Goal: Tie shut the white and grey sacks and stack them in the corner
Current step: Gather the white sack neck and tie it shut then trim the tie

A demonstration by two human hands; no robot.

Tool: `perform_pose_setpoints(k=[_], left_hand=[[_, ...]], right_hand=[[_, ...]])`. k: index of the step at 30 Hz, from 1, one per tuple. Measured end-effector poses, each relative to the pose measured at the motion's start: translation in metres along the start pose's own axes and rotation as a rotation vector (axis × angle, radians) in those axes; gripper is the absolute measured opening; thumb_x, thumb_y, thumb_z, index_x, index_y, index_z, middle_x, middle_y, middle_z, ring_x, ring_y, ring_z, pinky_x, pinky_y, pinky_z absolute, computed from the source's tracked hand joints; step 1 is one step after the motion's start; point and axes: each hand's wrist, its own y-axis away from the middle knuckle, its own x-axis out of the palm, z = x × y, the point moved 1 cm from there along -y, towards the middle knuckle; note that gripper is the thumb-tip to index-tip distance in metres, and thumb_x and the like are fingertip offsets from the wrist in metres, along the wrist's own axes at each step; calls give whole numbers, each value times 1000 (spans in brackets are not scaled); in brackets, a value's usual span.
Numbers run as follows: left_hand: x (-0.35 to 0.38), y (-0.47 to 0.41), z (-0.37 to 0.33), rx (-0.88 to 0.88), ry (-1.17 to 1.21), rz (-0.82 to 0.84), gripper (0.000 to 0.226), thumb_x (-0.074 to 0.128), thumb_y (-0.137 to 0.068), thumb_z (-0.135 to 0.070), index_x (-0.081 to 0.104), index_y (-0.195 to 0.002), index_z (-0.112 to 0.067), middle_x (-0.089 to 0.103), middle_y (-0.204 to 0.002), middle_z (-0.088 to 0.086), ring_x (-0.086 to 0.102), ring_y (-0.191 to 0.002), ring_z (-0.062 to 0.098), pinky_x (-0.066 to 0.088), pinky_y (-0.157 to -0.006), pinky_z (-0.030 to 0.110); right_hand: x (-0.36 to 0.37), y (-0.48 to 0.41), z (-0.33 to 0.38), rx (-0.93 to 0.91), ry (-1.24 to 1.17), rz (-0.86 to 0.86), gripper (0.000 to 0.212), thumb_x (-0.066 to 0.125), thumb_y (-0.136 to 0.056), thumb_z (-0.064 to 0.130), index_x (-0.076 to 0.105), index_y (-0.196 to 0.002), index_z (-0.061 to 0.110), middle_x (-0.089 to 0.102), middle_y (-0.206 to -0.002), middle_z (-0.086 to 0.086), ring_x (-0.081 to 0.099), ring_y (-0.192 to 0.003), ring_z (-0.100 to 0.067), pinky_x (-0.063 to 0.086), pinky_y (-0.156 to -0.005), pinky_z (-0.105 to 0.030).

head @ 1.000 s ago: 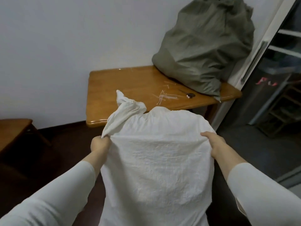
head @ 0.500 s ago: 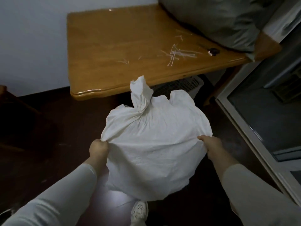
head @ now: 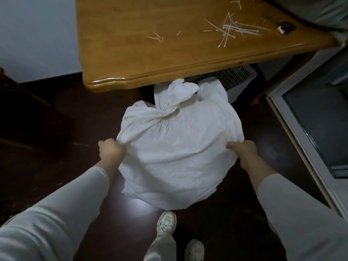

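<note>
Closest in, two pale sleeves (head: 66, 213) reach forward over a pair of white shoes (head: 166, 222) on the dark floor (head: 235, 223). The left hand (head: 111, 152) is balled into a fist with a bunch of cloth pinched at the near-left edge of the white sack (head: 178, 147). The right hand (head: 243, 151) grips the near-right edge, its fingers curled into the fabric and largely hidden by it. The sack hangs between the two hands and bulges away from them. Its lower end drops below the grip towards the shoes, and whether it touches the floor cannot be told. Beyond the hands, on the sack's far side, the neck is cinched into a tight knot (head: 165, 110), with the loose end flaring out past it. Just behind that end, a pale slatted basket (head: 235, 78) sits under the edge of a wooden table (head: 150, 53). Farther out and to the right of the grip, thin white cable ties (head: 231, 29) lie scattered on the tabletop beside a small dark object (head: 285, 28). At the far right corner, part of the grey sack (head: 331, 12) rests on the table.
</note>
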Motion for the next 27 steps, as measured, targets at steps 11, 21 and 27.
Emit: perform_pose_setpoints(k=[11,21,27], left_hand=[[28,23,-109,901,-224,-49,61,60,-84,-39,45,-134,-8,41,-142,15,28,-135,34,22,-109,40],[72,139,-191,264,393,795,112,77,-56,-60,29,-140,-4,49,-132,10,51,-117,28,52,-91,41],[71,137,-192,151,636,674,52,53,-84,11,43,-133,-4,52,-126,13,55,-114,33,47,-98,42]], right_hand=[[-24,8,-8,131,-108,238,76,77,-61,55,58,-123,17,61,-118,-4,58,-104,-26,45,-98,-42],[-28,42,5,-219,-64,360,40,52,-78,-14,64,-102,16,65,-93,1,62,-86,-13,51,-70,-27],[-38,36,23,-17,27,367,22,54,-69,3,40,-52,5,34,-61,-5,31,-57,-16,26,-53,-26]])
